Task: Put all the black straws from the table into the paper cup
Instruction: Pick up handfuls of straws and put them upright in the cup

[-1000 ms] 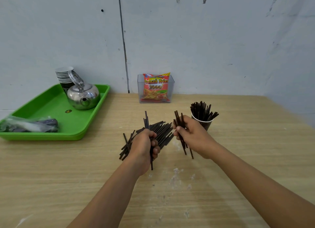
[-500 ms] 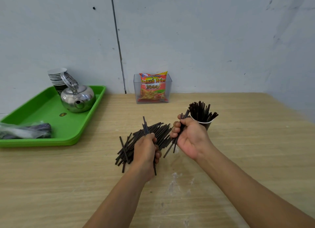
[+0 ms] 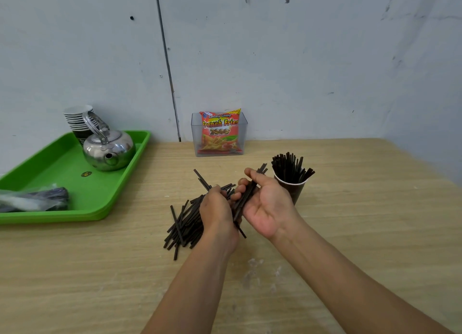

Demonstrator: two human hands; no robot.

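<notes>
Currently, right hand (image 3: 265,203) grips a straw bundle (image 3: 247,195); left hand (image 3: 216,208) grasps more from the pile (image 3: 186,223). Next: lower the bundle upright into the cup (image 3: 297,190).

A loose heap of thin black plastic straws (image 3: 186,223) lay criss-crossed flat near the middle of the wooden table (image 3: 362,233). A small bundle of straws (image 3: 246,196) was tilted above it, gripped by the right hand (image 3: 268,208). The left hand (image 3: 217,213) gripped a few more. Toward the far right corner, a dark paper cup with a white rim (image 3: 293,192) stood upright, crammed with standing straws (image 3: 287,163).
</notes>
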